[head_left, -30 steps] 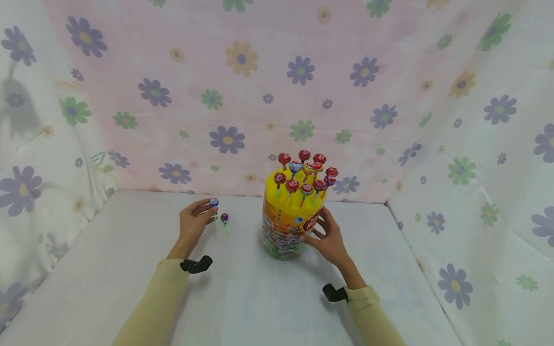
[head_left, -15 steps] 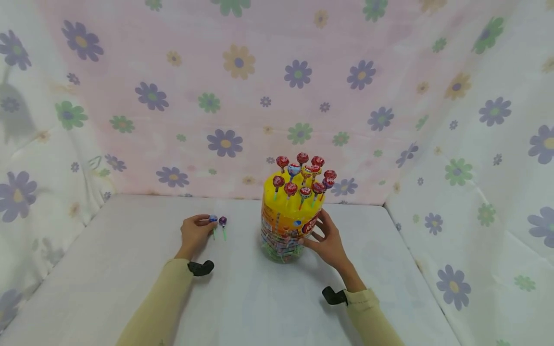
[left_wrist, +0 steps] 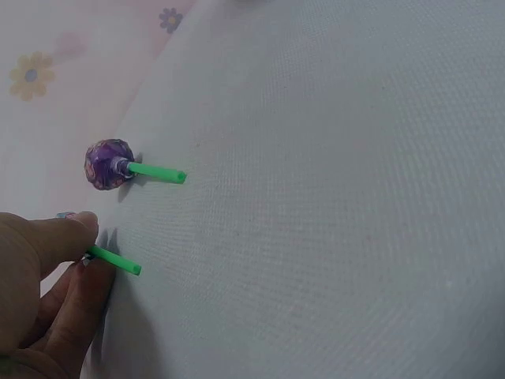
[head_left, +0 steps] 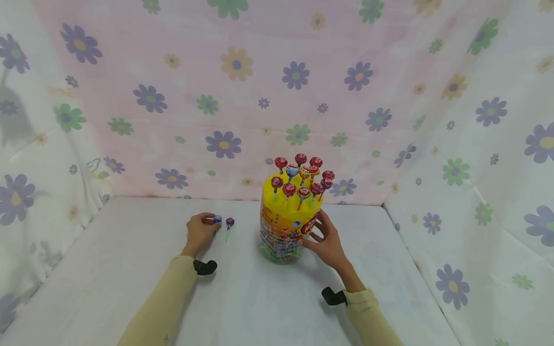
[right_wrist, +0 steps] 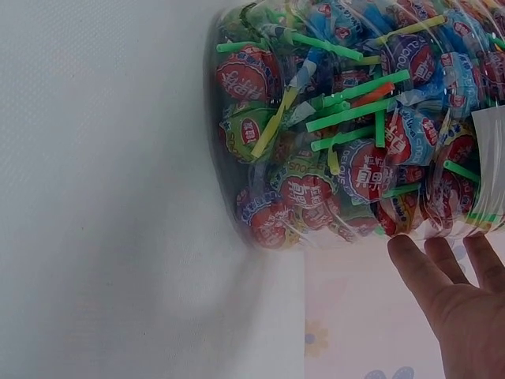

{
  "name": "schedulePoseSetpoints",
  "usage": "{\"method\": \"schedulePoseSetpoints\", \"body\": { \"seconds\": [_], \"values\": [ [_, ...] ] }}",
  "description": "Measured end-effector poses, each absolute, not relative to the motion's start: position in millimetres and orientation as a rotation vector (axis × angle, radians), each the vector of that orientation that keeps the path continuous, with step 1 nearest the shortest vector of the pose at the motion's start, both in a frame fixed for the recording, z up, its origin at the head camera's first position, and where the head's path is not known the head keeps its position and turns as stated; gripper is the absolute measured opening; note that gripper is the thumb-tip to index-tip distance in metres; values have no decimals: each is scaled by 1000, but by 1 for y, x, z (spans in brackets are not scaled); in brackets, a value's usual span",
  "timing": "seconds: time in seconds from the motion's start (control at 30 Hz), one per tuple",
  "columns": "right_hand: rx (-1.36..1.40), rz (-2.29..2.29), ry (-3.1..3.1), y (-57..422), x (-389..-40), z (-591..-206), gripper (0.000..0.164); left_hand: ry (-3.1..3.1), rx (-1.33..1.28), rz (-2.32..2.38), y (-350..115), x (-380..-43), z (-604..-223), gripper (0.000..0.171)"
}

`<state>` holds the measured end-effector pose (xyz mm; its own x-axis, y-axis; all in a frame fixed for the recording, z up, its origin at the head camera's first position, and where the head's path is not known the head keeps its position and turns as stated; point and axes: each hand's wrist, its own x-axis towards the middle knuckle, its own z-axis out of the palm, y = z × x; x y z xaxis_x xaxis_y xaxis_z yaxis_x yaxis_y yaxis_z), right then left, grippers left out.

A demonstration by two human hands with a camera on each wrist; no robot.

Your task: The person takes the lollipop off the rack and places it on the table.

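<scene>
My left hand (head_left: 201,233) pinches a blue-wrapped lollipop (head_left: 218,218) low over the white table. In the left wrist view its green stick (left_wrist: 118,260) sticks out between thumb and fingers, while the wrapped head is mostly hidden. Just right of it on the table lies a purple-wrapped lollipop (left_wrist: 109,164) with a green stick. My right hand (head_left: 325,242) holds the right side of a clear candy jar (right_wrist: 316,193) filled with wrapped lollipops, thumb at the front. The yellow lid (head_left: 283,204) carries several upright lollipops, mostly red, on their sticks.
The white table (head_left: 255,298) runs back to a pink and white flowered cloth (head_left: 259,62). More flowered cloth hangs at both sides. A black wrist camera mount (head_left: 205,267) sits on the left wrist, another mount (head_left: 333,296) on the right.
My left hand has brought the blue lollipop down to the table beside the purple one, then shifted slightly right. The right hand stays on the jar.
</scene>
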<state>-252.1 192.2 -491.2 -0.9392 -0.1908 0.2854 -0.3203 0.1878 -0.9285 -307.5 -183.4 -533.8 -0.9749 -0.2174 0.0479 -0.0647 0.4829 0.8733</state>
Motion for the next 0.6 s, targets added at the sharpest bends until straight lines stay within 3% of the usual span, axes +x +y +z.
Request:
{"method": "schedulePoseSetpoints", "body": {
  "seconds": [0.6],
  "values": [
    [515,1869,-2336,193,-251,-490,94,-2591,236,-1501,-178,-302,-530,39]
  ]
}}
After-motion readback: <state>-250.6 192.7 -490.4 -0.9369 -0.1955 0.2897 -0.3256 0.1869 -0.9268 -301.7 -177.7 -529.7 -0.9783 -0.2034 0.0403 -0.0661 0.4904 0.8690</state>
